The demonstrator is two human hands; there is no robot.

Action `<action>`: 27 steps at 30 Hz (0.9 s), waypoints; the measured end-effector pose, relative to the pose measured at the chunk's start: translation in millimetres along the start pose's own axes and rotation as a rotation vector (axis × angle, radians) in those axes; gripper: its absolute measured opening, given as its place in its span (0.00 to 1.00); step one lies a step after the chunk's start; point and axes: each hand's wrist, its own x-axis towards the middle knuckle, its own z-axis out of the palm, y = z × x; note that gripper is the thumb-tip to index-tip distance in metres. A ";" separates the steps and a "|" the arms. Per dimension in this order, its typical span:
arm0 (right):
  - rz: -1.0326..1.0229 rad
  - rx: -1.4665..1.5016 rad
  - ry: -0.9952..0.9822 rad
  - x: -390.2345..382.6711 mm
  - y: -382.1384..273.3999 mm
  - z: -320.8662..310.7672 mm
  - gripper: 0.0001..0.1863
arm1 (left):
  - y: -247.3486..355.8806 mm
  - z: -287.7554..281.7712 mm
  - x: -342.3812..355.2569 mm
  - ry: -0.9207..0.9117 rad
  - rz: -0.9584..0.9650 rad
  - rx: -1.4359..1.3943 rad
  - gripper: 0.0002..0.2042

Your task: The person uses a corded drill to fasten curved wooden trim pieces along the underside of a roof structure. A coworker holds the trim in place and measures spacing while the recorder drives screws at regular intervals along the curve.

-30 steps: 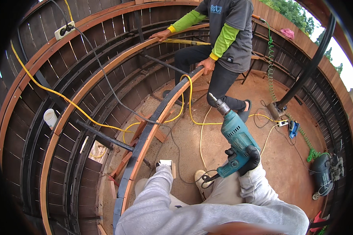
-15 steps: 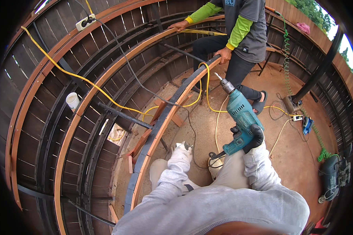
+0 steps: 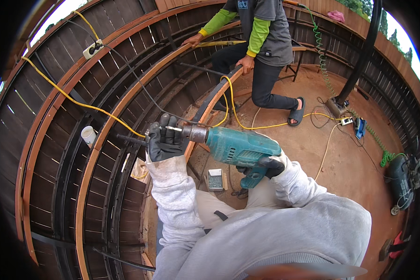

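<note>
My gloved right hand (image 3: pixel 269 165) is closed on the handle of a teal drill (image 3: pixel 240 148), which lies nearly horizontal, pointing left. Its silver bit (image 3: pixel 174 128) reaches my gloved left hand (image 3: pixel 164 142), raised beside the chuck with fingers curled around small metal pieces I cannot make out clearly; whether it touches the bit is unclear. Behind both is a curved wood-topped black rail (image 3: pixel 209 99). Below, a white box (image 3: pixel 215 179) of small metal pieces rests by my legs.
A co-worker (image 3: pixel 267 44) grips the rail ahead. Curved slatted walls (image 3: pixel 51 163) surround us. Yellow cables (image 3: pixel 77 98) cross rails and floor (image 3: pixel 340 182). A white container (image 3: pixel 88 136) stands left; a compressor (image 3: pixel 400 182), blue tool (image 3: pixel 360 127) and black post (image 3: pixel 354 70) are right.
The drill has swung from pointing forward to pointing left. My left hand has risen from beside the white box to the drill's tip, uncovering the box.
</note>
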 end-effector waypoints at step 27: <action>-0.351 -0.315 -0.196 108.1 38.7 -90.6 0.50 | -34.2 19.1 64.5 0.030 0.027 0.296 0.12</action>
